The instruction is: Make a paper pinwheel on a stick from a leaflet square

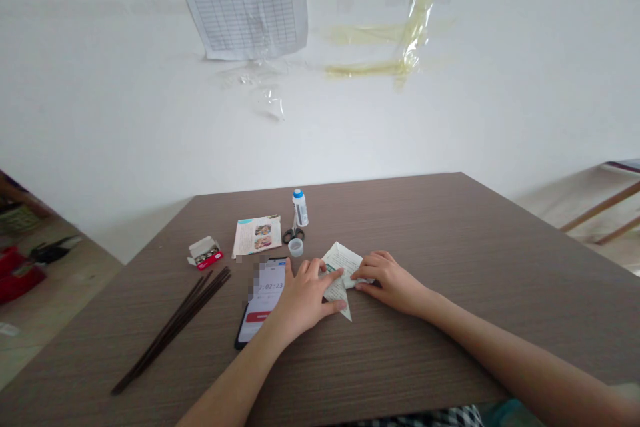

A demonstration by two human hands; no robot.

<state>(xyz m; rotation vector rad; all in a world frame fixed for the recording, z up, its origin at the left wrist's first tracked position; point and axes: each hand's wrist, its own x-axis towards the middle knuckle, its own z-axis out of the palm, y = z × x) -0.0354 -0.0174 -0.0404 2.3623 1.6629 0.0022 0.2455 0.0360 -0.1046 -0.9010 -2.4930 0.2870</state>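
A folded sheet of printed paper (342,260) lies on the brown table (450,267), with one pointed corner toward me. My left hand (305,297) lies flat on its left part, fingers spread and pressing the fold. My right hand (387,280) rests on the paper's right edge with fingertips curled down onto it. Neither hand lifts the paper off the table.
Under my left wrist lies a phone (263,303) showing a timer. Several thin dark sticks (175,327) lie at the left. A small staple box (205,252), a printed card (257,235), scissors (293,235), a glue bottle (300,207) and its cap (295,247) sit behind.
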